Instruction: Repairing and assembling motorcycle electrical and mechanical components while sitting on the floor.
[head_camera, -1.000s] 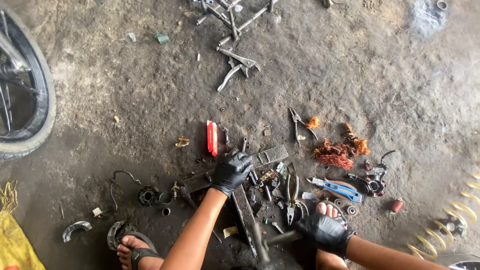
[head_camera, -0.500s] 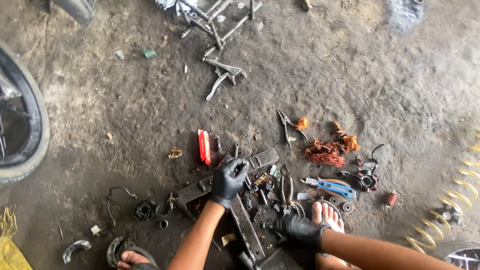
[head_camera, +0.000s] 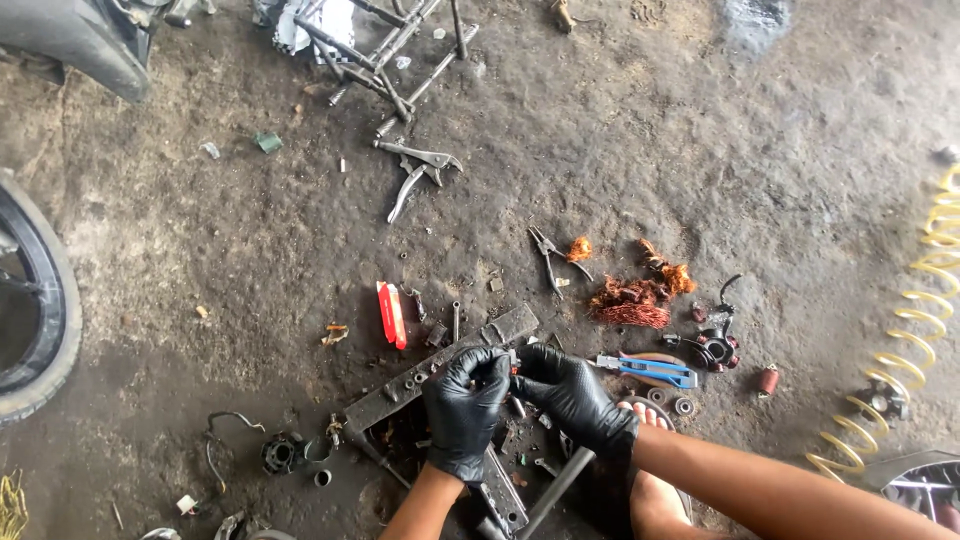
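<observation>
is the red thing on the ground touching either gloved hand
No, the red object lies on the dirt apart from the left hand and right hand.

**One head camera, looking steeply down at the floor**

There is a single view, worn on the person's head and tilted steeply down at a dirt floor (head_camera: 700, 130). It looks from above and behind the forearms, which enter at the bottom edge. The gloved hands sit low and centre, fairly near; the floor stretches away toward the top. A tyre (head_camera: 40, 310) cuts the left edge.
</observation>
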